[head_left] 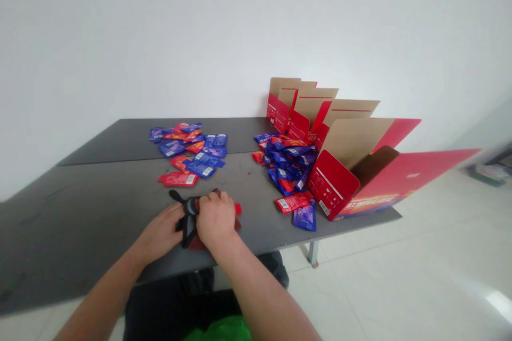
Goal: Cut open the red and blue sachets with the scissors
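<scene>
At the table's near edge, my left hand (163,234) is closed round the side of a black tool (189,218) with a round grey part and a thin black arm sticking up. Its exact kind is not clear. My right hand (216,218), fingers curled down, presses at the tool's right side. From under that hand peeks the end of a red packet (238,209); the hand covers most of it. A dark reddish flat piece (197,244) lies beneath the tool and hand. Just beyond the hands is a red sachet (178,179).
Blue and red sachets (205,164) lie scattered at the back left. A bigger heap of sachets (286,162) sits right of centre, against a row of open red cartons (334,184). The nearest carton's raised flap (432,176) reaches past the right table edge (396,216).
</scene>
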Action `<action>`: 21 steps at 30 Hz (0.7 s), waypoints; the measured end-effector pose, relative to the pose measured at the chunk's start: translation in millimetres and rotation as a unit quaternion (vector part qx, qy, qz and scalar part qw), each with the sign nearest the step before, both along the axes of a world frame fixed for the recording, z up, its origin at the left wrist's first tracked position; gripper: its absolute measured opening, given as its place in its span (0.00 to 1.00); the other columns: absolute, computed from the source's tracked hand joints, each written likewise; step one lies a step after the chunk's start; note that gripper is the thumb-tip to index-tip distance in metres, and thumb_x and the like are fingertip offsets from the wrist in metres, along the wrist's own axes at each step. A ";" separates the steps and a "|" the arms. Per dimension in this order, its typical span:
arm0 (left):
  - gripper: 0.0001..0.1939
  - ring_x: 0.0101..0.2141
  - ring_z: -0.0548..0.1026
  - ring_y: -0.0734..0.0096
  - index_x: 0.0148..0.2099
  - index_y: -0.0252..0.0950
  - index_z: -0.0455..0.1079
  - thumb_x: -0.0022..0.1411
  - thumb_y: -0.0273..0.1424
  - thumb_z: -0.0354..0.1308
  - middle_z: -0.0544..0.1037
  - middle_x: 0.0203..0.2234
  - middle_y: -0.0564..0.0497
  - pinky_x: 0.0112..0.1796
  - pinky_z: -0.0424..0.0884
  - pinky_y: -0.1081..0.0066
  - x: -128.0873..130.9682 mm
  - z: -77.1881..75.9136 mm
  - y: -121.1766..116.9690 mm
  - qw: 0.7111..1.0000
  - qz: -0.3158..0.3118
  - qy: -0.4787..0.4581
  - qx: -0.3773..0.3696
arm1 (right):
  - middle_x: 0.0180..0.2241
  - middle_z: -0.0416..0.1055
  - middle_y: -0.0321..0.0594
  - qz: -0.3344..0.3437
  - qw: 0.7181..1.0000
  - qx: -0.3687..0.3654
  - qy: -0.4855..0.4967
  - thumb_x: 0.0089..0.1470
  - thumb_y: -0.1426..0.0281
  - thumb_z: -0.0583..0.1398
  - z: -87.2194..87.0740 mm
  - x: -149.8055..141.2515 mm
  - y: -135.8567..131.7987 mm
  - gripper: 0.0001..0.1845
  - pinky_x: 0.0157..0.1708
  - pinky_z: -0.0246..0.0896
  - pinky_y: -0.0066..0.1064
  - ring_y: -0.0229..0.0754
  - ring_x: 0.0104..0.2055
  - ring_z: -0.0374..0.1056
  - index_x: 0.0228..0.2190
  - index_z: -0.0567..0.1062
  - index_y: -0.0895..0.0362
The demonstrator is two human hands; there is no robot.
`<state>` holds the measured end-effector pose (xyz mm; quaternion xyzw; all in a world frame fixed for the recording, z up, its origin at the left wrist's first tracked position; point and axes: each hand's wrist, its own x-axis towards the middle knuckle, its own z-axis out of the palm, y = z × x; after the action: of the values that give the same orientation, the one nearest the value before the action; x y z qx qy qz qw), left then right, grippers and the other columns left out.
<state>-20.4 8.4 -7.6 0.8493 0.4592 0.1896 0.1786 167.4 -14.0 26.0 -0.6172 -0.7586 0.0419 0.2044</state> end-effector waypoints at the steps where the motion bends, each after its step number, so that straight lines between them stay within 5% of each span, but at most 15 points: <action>1: 0.19 0.55 0.76 0.52 0.55 0.41 0.77 0.65 0.41 0.59 0.79 0.55 0.44 0.60 0.70 0.55 -0.5 -0.3 0.0 1.000 0.000 -0.003 -0.002 | 0.43 0.76 0.44 -0.005 1.000 -0.004 -0.003 0.67 0.70 0.55 -4.1 6.3 -2.0 0.11 0.42 0.61 0.40 0.51 0.47 0.65 0.38 0.78 0.54; 7: 0.26 0.62 0.71 0.50 0.58 0.44 0.75 0.64 0.52 0.61 0.75 0.62 0.45 0.64 0.64 0.52 -4.7 -9.1 1.8 1.000 0.015 -0.015 0.001 | 0.43 0.76 0.48 -0.124 0.992 -0.018 -0.033 0.66 0.70 0.56 -0.9 86.5 -3.9 0.11 0.42 0.59 0.38 0.51 0.46 0.66 0.39 0.78 0.56; 11: 0.23 0.60 0.72 0.50 0.56 0.42 0.76 0.63 0.46 0.62 0.76 0.60 0.45 0.63 0.65 0.52 -2.4 -8.6 1.3 1.000 0.014 -0.013 0.011 | 0.44 0.75 0.47 -0.077 0.997 0.026 -0.011 0.65 0.68 0.58 11.0 54.0 0.3 0.09 0.43 0.59 0.39 0.51 0.47 0.65 0.40 0.78 0.56; 16: 0.17 0.52 0.78 0.51 0.51 0.40 0.78 0.61 0.34 0.58 0.82 0.49 0.44 0.55 0.74 0.56 2.3 -0.5 -2.6 1.000 0.029 0.000 0.002 | 0.42 0.76 0.45 0.011 1.000 0.008 -0.003 0.66 0.70 0.55 -0.1 -6.9 -4.2 0.11 0.42 0.60 0.40 0.51 0.46 0.65 0.39 0.78 0.55; 21: 0.18 0.60 0.73 0.52 0.51 0.42 0.78 0.63 0.45 0.63 0.77 0.59 0.46 0.63 0.67 0.55 1.4 -2.5 -1.6 1.000 0.001 -0.007 0.015 | 0.43 0.76 0.46 -0.036 0.999 -0.006 -0.016 0.64 0.71 0.58 -4.8 43.2 -1.4 0.07 0.44 0.57 0.38 0.50 0.47 0.65 0.39 0.78 0.55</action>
<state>-19.0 6.8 -10.1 0.8501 0.4558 0.2026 0.1690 210.6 -15.4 21.1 -0.6461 -0.7387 0.0290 0.1896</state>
